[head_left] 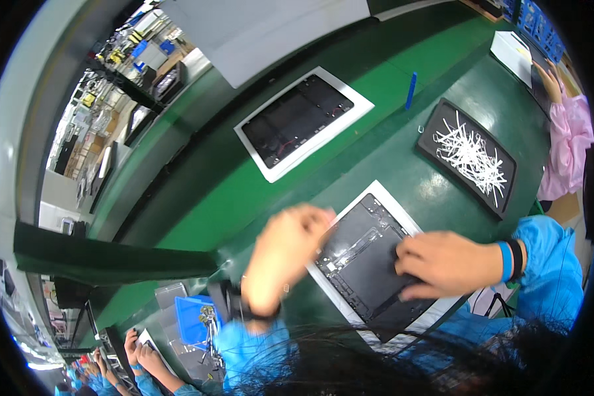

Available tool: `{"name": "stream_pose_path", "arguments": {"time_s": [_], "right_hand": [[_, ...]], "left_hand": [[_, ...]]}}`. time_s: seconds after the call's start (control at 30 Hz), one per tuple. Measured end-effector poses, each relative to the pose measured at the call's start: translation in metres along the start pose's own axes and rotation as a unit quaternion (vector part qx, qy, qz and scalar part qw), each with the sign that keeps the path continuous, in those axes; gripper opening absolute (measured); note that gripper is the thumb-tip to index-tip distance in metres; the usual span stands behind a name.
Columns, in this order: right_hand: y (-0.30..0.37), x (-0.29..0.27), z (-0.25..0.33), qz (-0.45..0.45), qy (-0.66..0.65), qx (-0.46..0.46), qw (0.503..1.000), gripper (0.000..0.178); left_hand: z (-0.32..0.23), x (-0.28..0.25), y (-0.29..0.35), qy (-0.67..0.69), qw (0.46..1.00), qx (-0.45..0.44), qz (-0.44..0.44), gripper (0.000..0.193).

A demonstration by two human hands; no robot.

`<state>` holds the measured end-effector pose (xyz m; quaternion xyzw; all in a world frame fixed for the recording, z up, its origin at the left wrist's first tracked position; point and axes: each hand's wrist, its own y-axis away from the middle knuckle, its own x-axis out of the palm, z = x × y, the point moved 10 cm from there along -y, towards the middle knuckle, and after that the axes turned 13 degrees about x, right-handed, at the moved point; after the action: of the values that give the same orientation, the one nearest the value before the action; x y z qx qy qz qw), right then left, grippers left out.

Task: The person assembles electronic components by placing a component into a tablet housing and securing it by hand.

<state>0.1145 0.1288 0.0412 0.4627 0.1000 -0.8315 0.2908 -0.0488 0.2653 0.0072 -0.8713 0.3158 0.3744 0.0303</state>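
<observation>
Holds the right hand (445,264), half-curled and parted, over a thin, black rectangular panel (376,284) on the glossy green worktop (399,158); has the left hand (287,244), too blurred to tell its grip, by the panel's left edge. Has slender white strips (472,158) tangled in a shallow black tray (428,141).

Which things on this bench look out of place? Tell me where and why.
One slight oddity: a small pale piece lies just outside the black tray, by its left corner, while the white strips are piled inside. I can't tell what it is. Nothing else clearly stands out.
</observation>
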Motion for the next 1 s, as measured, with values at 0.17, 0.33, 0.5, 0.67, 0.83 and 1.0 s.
{"name": "stream_pose_path", "arguments": {"time_s": [0.17, 0.33, 0.5, 0.67, 0.83, 1.0], "right_hand": [[0.050, -0.009, -0.050, -0.122, 0.037, 0.253, 0.959, 0.046], [0.035, -0.004, -0.052, -0.192, 0.033, 0.231, 0.953, 0.034], [0.036, 0.003, -0.061, -0.215, 0.038, 0.249, 0.944, 0.024], [0.040, 0.014, -0.057, -0.219, -0.003, 0.284, 0.933, 0.025], [0.048, 0.000, -0.065, -0.271, -0.050, 0.315, 0.908, 0.029], [0.030, -0.007, -0.087, -0.272, -0.037, 0.373, 0.886, 0.034]], "left_hand": [[0.088, -0.074, -0.064, -0.177, 0.910, -0.205, -0.313, 0.056], [0.083, -0.077, -0.070, -0.153, 0.910, -0.207, -0.326, 0.055], [0.096, -0.088, -0.076, -0.021, 0.885, -0.170, -0.433, 0.049], [0.140, -0.078, -0.097, 0.320, 0.798, -0.074, -0.506, 0.032], [0.159, -0.074, -0.089, 0.467, 0.709, -0.008, -0.528, 0.015], [0.089, -0.094, -0.016, 0.474, 0.697, 0.069, -0.533, 0.072]]}}
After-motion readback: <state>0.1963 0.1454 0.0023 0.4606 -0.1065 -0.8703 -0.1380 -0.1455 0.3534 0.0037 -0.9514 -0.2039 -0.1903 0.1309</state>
